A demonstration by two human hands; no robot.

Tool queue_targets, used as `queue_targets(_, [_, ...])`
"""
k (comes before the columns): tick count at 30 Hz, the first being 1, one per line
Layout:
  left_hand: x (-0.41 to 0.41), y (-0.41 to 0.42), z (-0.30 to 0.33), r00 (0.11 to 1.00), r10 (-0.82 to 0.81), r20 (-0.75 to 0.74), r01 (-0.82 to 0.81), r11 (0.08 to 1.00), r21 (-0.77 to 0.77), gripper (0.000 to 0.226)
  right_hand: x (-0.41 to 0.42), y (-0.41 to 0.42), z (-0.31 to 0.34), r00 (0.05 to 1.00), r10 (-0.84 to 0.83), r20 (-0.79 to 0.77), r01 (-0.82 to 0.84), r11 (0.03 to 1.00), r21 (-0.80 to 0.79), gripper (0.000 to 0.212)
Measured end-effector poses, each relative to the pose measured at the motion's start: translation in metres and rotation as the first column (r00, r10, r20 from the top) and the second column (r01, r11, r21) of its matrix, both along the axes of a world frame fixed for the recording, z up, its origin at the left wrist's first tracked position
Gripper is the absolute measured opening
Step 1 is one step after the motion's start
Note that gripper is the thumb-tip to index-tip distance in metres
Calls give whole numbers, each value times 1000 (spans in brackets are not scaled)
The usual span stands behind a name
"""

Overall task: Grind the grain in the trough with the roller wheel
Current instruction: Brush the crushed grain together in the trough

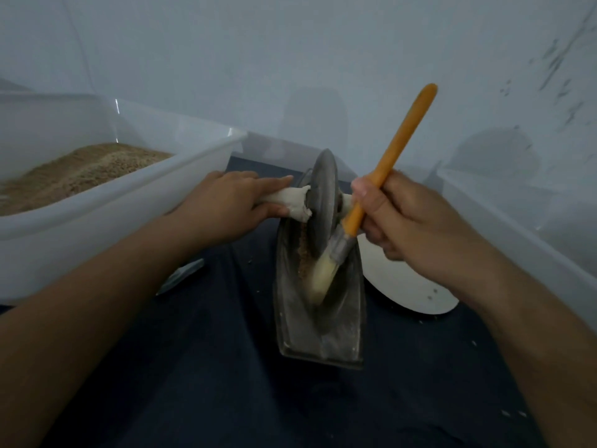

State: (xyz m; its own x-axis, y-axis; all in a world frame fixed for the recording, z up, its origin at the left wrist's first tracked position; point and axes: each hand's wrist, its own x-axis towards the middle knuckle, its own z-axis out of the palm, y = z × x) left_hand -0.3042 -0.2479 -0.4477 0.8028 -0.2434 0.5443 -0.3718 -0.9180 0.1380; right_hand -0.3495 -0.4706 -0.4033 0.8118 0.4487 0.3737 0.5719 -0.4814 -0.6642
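Observation:
A boat-shaped metal trough (347, 321) lies on the dark cloth in the middle. The grey roller wheel (323, 198) stands upright in its far half, on a white-wrapped axle. My left hand (226, 205) grips the left axle handle (287, 202). Brown grain (303, 250) lies in the groove just left of the wheel. My right hand (413, 218) holds a brush by its orange handle (397, 147). The pale bristles (323, 276) rest in the groove in front of the wheel. The right axle end is mostly hidden behind my right hand.
A large white plastic tub (113, 218) holding brown grain (80, 169) stands at the left. Another white tub (517, 215) lines the right side. A white plate (403, 286) lies right of the trough. A pale wall is close behind. Crumbs dot the dark cloth (226, 367).

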Motion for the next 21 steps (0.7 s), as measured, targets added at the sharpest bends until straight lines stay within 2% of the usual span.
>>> queue_targets(2, [0, -1, -1, 1000, -1, 11, 1, 1000, 9, 56, -1, 3, -4, 997, 41, -67, -45, 997, -64, 35])
queue_targets(4, [0, -1, -1, 1000, -5, 16, 5, 1000, 10, 56, 2, 4, -12, 1000, -9, 24, 13, 983, -181, 27])
queue_targets(6, [0, -1, -2, 1000, -13, 29, 13, 1000, 6, 57, 3, 3, -13, 995, -52, 91, 68, 981, -180, 25])
queue_targets(7, [-1, -1, -2, 999, -18, 36, 18, 1000, 9, 57, 2, 1, -10, 995, -56, 82, 66, 990, -121, 28])
queue_targets(9, [-1, 1, -2, 999, -24, 39, 24, 1000, 18, 57, -1, -5, 3, 998, -66, 17, 64, 991, 118, 32])
queue_targets(12, [-2, 2, -2, 999, -21, 24, 20, 1000, 12, 59, -2, -21, 26, 994, -105, -11, 96, 854, 511, 29])
queue_targets(14, [-3, 2, -1, 1000, -22, -9, 22, 1000, -4, 60, 3, -30, 36, 977, -203, 61, 124, 780, 613, 24])
queue_targets(18, [-7, 6, 8, 985, -99, -139, 93, 994, -50, 42, 37, -32, 47, 907, -380, 183, 240, 821, 517, 10])
queue_targets(21, [-14, 13, 15, 946, -188, -263, 162, 980, -119, 32, 66, -21, 45, 911, -381, 159, 279, 852, 443, 9])
